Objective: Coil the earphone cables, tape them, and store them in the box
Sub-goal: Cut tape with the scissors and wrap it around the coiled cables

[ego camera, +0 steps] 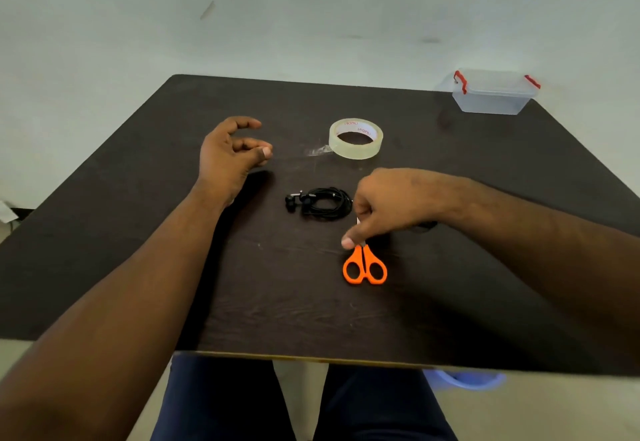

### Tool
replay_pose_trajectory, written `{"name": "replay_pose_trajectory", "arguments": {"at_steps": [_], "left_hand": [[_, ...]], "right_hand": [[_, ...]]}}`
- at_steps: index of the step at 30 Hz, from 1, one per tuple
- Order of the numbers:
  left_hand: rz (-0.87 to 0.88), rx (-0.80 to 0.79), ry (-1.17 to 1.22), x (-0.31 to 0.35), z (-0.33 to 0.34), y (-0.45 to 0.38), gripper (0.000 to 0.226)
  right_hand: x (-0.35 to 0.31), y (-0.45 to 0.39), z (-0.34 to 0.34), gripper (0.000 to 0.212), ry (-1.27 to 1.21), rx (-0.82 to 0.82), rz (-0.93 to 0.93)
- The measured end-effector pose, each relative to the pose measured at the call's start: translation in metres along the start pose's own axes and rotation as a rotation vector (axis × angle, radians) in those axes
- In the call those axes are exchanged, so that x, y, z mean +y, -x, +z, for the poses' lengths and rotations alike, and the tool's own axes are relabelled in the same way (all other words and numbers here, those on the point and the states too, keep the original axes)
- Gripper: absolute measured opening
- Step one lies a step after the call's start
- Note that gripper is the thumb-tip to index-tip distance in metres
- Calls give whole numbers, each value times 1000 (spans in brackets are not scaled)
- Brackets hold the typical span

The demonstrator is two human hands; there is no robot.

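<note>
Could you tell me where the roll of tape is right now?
The roll of tape lies flat on the dark table, beyond the coiled earphones and right of the left hand.

Left hand (230, 150) raised far left, fingers loosely curled, empty, right hand (384, 203) reaching in, fingertips pinched downward

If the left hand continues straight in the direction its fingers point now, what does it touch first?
Probably the tape roll. The left hand points right across the table, with only bare surface between; its height above the table is unclear.
</note>
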State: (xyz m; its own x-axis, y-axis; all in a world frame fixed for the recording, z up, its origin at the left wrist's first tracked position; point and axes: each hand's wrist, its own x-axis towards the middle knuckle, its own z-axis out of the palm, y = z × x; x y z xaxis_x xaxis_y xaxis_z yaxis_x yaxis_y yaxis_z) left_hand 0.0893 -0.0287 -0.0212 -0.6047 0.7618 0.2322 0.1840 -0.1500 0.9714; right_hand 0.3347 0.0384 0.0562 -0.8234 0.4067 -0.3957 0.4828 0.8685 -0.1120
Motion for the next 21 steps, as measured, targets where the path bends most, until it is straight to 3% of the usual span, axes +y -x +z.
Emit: {"name": "replay_pose_trajectory", "arguments": {"at_steps": [6,12,17,21], "left_hand": [[-5,-20,-18,-1,-2,1,32],[-9,-33,-33,1,0,2,26],[-5,-38,-55,0,0,2,24],[4,-34,-60,1,-1,2,21]], "right_hand": [[-5,6,0,39,27,-93,65],[4,18,2,51,82,76,131],[-1,22,13,44,164,-92,163],[-2,24,12,22,83,-138,206]]}}
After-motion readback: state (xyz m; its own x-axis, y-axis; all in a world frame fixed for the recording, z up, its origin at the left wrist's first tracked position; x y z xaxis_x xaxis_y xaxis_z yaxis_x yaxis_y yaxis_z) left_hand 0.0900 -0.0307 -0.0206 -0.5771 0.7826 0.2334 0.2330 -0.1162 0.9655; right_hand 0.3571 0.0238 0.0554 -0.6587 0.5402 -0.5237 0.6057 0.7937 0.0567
